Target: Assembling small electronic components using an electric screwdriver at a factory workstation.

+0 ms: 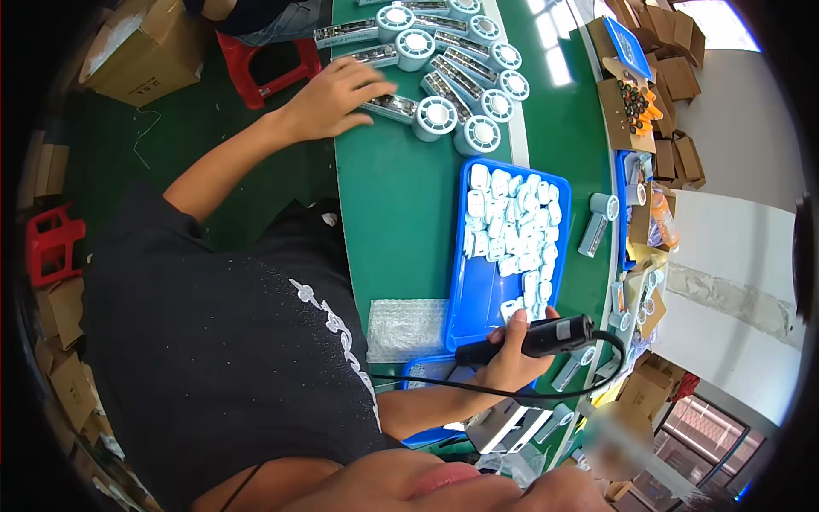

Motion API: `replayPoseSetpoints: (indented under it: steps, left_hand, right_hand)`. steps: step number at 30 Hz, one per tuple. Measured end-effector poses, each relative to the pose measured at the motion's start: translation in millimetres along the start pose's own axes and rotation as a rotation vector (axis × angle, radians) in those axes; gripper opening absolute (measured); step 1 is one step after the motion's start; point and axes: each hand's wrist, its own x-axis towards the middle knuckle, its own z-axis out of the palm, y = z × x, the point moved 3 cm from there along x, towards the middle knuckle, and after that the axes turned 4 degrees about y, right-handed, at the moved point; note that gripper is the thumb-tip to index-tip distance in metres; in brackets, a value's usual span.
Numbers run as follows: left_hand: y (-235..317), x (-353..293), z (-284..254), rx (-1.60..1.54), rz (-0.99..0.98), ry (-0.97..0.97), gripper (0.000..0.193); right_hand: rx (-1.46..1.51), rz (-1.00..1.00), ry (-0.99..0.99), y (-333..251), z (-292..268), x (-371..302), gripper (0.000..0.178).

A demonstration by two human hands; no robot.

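Note:
My left hand (337,98) reaches over the near end of a row of light-blue handheld fans, fingers apart. Closest to it is a handheld fan (435,117) with a round slotted head and an open handle exposing its inner parts; whether my fingertips touch it I cannot tell. My right hand (516,363) is wrapped around a black corded electric screwdriver (559,335), held over the end of a blue tray (478,311). Many small white plastic parts (512,222) fill much of that tray. One white part (510,309) shows right beside my right thumb.
Bubble wrap (408,331) lies on the green table (388,230) beside the tray. The screwdriver's black cord (512,394) loops across my right forearm. Another fan (597,226) lies beyond the tray. Red stools (264,72), cardboard boxes (145,55) and another person (264,21) are nearby.

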Motion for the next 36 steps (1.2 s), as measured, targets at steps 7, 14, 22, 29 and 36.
replayPoseSetpoints:
  steps: [7,14,22,29,36]
  left_hand:
    - [53.6,7.3,-38.9,-0.422,0.161,0.213,0.041]
    - [173.7,8.7,0.2,-1.319,-0.291,-0.108,0.076]
    - [264.6,22.9,25.9,-1.417,0.064,-0.252,0.039]
    - [299.6,4.5,44.7,-1.594,0.212,-0.459,0.045]
    - [314.2,-4.6,53.4,-1.558,0.246,-0.384,0.049]
  right_hand:
    - [0.255,-0.018,-0.08,-13.4,16.9,-28.8,0.056]
    - [0.419,0.044,-0.018,-28.6,16.7,-64.8,0.064]
    - [0.224,0.015,0.261,19.8,-1.8,-105.1,0.045]
    - [0.081,-0.565,0.707,-5.7,-78.5,-107.0,0.075]
    - [0.158,-0.354,0.847,9.6,-133.5,-67.2,0.082]
